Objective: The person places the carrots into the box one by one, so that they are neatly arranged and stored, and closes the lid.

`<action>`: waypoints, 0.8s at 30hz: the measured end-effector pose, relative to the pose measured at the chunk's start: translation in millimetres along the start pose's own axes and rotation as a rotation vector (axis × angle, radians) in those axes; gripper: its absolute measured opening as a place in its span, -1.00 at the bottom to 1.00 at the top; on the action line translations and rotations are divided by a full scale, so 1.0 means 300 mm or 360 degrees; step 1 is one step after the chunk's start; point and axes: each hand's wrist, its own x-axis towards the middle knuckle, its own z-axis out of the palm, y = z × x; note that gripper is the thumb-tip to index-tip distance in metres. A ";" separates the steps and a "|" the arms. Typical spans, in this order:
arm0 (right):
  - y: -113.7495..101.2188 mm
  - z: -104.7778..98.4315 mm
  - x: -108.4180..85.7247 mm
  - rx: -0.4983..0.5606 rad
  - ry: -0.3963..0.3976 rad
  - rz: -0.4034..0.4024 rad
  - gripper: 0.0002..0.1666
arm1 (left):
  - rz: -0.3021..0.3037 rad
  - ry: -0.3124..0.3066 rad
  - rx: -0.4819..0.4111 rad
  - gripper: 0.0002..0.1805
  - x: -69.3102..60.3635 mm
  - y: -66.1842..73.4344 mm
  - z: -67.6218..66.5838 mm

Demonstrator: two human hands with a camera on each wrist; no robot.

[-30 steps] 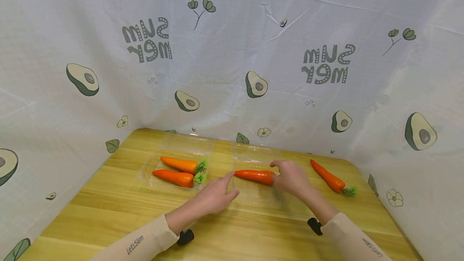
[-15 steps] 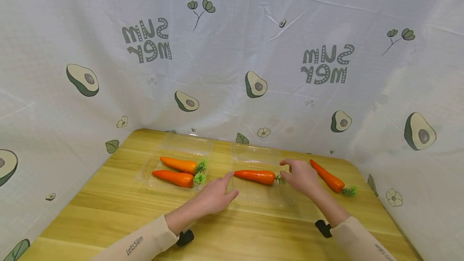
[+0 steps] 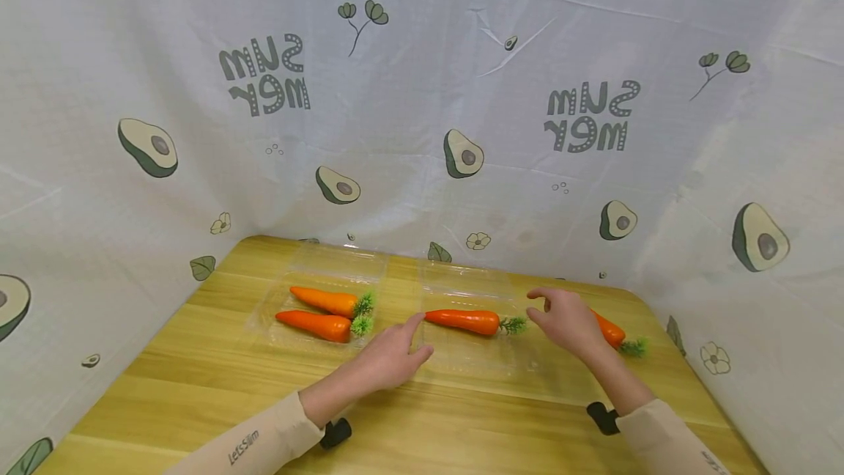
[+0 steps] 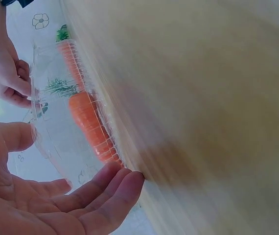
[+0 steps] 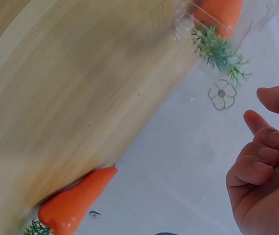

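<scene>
An orange carrot (image 3: 464, 321) with a green tuft lies lengthwise in an open clear plastic container (image 3: 461, 355) mid-table. My left hand (image 3: 393, 356) is at the container's left side, index fingertip by the carrot's tip. Its fingers lie fairly straight against the container's edge in the left wrist view, where the hand (image 4: 46, 196) is close up. To the right of the tuft, apart from it, my right hand (image 3: 565, 321) hovers with nothing in it. Thumb and index stand apart; the other fingers curl loosely. Behind that hand lies another carrot (image 3: 609, 332), its tip hidden in the head view.
A second clear container (image 3: 339, 264) on the left, its lid folded back, holds two carrots (image 3: 323, 300) side by side. The wooden table (image 3: 409, 431) meets a white curtain (image 3: 395, 108) printed with avocados at the back and sides.
My right hand has left the carrot in the middle container and moved right, uncovering its green tuft and partly covering the loose carrot. The left hand has stayed in place.
</scene>
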 end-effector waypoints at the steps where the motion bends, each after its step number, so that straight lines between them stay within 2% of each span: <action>1: 0.006 -0.002 0.000 0.0012 0.0006 0.0005 -0.58 | 0.0002 -0.0002 0.0000 -0.24 0.000 0.000 0.000; 24: 0.163 -0.055 -0.021 0.0017 0.0048 0.0132 -0.50 | 0.0019 -0.0008 -0.0008 -0.23 -0.007 0.003 -0.005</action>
